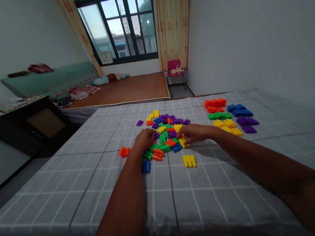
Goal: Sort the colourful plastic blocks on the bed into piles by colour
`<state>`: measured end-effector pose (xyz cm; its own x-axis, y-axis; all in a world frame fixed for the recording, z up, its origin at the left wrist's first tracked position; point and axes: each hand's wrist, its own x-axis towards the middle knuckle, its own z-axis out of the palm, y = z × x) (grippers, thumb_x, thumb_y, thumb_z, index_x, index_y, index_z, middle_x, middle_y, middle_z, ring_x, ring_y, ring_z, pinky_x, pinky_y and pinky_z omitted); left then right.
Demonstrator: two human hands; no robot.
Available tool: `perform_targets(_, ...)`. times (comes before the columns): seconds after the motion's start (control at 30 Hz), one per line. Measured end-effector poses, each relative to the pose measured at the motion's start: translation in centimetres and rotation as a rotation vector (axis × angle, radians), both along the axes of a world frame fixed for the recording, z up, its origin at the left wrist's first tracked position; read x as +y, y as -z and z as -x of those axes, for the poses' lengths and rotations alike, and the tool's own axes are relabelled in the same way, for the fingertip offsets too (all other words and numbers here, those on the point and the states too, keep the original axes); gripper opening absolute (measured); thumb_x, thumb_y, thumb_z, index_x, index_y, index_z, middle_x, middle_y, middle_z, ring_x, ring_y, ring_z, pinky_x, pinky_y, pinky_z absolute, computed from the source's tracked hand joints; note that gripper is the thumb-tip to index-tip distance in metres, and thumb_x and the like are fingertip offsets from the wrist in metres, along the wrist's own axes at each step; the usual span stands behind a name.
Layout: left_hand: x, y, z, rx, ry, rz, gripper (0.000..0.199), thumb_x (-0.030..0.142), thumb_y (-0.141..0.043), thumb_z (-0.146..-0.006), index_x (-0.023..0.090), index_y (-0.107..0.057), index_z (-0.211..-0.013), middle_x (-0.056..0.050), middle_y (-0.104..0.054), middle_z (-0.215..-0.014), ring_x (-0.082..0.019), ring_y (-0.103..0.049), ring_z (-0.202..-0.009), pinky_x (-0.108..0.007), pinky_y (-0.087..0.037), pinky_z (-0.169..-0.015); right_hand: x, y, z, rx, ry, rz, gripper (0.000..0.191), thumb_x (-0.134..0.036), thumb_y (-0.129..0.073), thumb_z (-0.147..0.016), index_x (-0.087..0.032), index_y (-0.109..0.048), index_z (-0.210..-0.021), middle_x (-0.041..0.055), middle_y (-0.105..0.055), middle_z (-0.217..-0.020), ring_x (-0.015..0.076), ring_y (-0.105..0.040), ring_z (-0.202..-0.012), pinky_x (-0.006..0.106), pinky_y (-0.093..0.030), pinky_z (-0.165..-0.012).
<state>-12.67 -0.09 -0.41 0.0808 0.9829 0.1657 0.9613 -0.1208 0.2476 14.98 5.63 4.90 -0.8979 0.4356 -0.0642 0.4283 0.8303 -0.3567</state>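
A loose pile of plastic building blocks in several colours lies in the middle of the cloth-covered table. My left hand [145,139] is at the pile's left side, fingers curled in beside a purple block [157,135]; what they hold, if anything, is hidden. From the right, my right hand [194,132] reaches in with its fingers bent around a yellow block [183,142]. Between the hands lie green blocks [163,136] and more purple ones [172,134]. Nearer to me are an orange block [158,154], a blue block [146,167] and a separate yellow block [189,161].
Blocks grouped by colour stand at the right: orange [215,103], green [219,116], blue [240,110], yellow [228,127] and purple [248,124]. An orange block [124,151] lies left of my left wrist. Beyond the table [97,189] are a bed [138,87] and a pink chair [174,67].
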Motion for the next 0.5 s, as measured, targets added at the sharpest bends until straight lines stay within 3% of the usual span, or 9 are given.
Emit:
perform_targets(0.23, 0.4, 0.3, 0.0, 0.005, -0.003, -0.008, 0.034, 0.026, -0.045, -0.089, 0.022, -0.072, -0.109, -0.007, -0.073, -0.106, -0.019, -0.065, -0.097, -0.025, -0.046, -0.082, -0.6, 0.2, -1.7, -0.027, 0.012, 0.008, 0.047, -0.029, -0.075, -0.072, -0.020, -0.066, -0.118, 0.0065, -0.070, -0.103, 0.0195, -0.065, -0.087, 0.025, -0.044, -0.072)
perform_targets(0.37, 0.6, 0.5, 0.1, -0.002, 0.015, -0.015, 0.035, 0.024, -0.042, -0.089, 0.023, -0.073, -0.106, -0.006, -0.074, -0.103, -0.019, -0.066, -0.094, -0.025, -0.046, -0.079, -1.0, 0.3, -3.1, -0.043, 0.215, -0.017, 0.034, -0.043, -0.065, -0.082, -0.021, -0.069, -0.107, 0.0045, -0.072, -0.090, 0.0180, -0.065, -0.079, 0.024, -0.041, -0.065)
perform_targets(0.5, 0.7, 0.3, 0.2, 0.002, 0.025, -0.016, 0.037, 0.025, -0.041, -0.090, 0.022, -0.073, -0.108, -0.007, -0.073, -0.104, -0.020, -0.066, -0.095, -0.026, -0.047, -0.080, -0.8, 0.4, -4.9, -0.162, 0.446, -0.139, 0.045, -0.059, -0.050, -0.088, -0.021, -0.072, -0.096, 0.0093, -0.074, -0.090, 0.0222, -0.067, -0.083, 0.026, -0.040, -0.062)
